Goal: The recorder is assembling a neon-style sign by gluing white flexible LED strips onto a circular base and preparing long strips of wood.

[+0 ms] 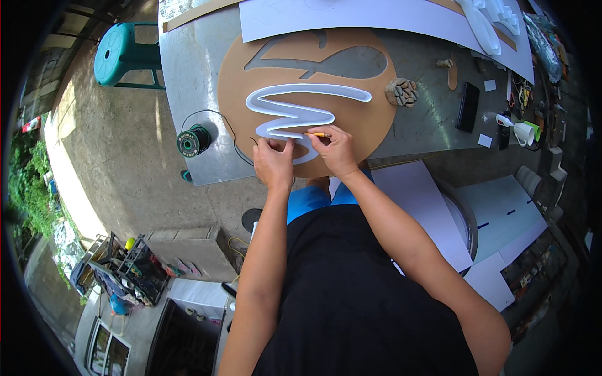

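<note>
Where the gray metal tabletop (426, 135) stands: concrete floor (138, 138), running toward nine o'clock.
Brown disc (233, 100): carries white script lettering (300, 116); wire spool (193, 141) at eight o'clock, smartphone (467, 108) at three.
Right hand (335, 149): fingers pinched on an orange stick (318, 134), at the lettering's six o'clock.
Left hand (273, 163): fingers slightly parted, at its seven o'clock; cannot tell whether gripping.

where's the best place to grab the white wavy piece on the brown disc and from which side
The white wavy piece is probably best pinched across its raised walls near the upper-right tip, coming from the right: that narrow stroke end points out over the brown disc, clear of the left hand and right hand lower down.
</note>
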`<state>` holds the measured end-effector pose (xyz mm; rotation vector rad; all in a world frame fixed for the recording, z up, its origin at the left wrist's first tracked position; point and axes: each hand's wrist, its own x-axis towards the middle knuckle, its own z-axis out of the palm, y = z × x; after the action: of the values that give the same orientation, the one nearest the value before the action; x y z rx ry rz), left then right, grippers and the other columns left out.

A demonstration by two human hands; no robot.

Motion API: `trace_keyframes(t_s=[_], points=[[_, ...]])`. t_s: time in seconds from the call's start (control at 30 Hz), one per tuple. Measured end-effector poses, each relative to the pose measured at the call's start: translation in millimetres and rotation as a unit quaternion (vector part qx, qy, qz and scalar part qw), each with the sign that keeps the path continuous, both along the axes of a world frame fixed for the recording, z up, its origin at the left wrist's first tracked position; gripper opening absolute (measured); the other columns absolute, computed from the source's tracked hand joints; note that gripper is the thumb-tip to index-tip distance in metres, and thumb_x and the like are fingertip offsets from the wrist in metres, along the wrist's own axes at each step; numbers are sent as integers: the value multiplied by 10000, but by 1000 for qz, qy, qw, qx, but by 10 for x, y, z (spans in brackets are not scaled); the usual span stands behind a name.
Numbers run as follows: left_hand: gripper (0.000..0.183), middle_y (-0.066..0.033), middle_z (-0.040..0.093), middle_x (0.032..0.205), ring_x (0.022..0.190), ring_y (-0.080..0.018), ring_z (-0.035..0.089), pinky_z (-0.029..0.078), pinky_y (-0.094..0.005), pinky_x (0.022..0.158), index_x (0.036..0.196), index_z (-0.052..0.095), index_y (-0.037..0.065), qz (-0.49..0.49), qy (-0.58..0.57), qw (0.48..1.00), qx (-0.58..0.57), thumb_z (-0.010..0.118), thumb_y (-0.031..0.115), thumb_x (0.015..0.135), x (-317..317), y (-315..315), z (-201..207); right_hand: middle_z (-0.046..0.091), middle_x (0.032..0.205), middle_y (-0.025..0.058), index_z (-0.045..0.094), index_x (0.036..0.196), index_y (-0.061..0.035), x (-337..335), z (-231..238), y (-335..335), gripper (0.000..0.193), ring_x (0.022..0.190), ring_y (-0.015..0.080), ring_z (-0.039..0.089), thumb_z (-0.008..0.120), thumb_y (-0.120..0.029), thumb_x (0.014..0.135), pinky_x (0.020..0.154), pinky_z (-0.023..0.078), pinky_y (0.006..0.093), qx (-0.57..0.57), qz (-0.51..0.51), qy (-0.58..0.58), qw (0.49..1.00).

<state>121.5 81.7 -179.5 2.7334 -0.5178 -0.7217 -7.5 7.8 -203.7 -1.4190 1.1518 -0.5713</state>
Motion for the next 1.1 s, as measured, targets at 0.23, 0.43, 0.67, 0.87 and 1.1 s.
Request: trace_keyframes(t_s=[0.23, 0.43, 0.67, 0.87, 1.1], points=[[484, -116, 605, 914, 890, -350, 632, 498, -477, 790, 867, 589, 60, 9, 6, 1000, 2, 868, 437, 749, 2, 3, -12, 752, 935, 104, 773, 994, -15, 11, 44, -20, 157, 797, 160, 727, 757, -76, 851, 716, 572, 275, 3, 8, 21, 1000], [471, -114, 610, 913, 885, -347, 635, 497, -475, 790, 861, 592, 59, 6, 3, 1000, -8, 868, 426, 752, 4, 11, -28, 749, 930, 98, 774, 995, -17, 11, -14, 2, 156, 792, 154, 720, 757, -77, 852, 714, 569, 275, 5, -1, 5, 1000], [460, -112, 612, 906, 875, -344, 637, 500, -473, 781, 858, 592, 64, 6, 4, 1000, -6, 869, 415, 752, 5, 6, -28, 750, 929, 99, 773, 987, -18, 20, -27, 19, 145, 803, 158, 725, 753, -74, 854, 716, 570, 275, -6, -18, -7, 1000], [456, -112, 614, 905, 870, -340, 638, 503, -473, 774, 864, 590, 63, 2, 1, 1000, 3, 871, 405, 755, 17, -3, -19, 753, 932, 101, 773, 985, -21, 18, -35, 13, 148, 804, 164, 729, 755, -81, 850, 714, 572, 279, -21, -10, 0, 1000], [472, -116, 616, 908, 881, -344, 639, 502, -469, 784, 863, 589, 61, 6, 8, 1000, 2, 872, 421, 753, 19, -17, 9, 756, 929, 104, 777, 982, -21, 26, -6, -4, 150, 788, 159, 726, 757, -81, 846, 707, 569, 274, -8, -2, 12, 1000]])
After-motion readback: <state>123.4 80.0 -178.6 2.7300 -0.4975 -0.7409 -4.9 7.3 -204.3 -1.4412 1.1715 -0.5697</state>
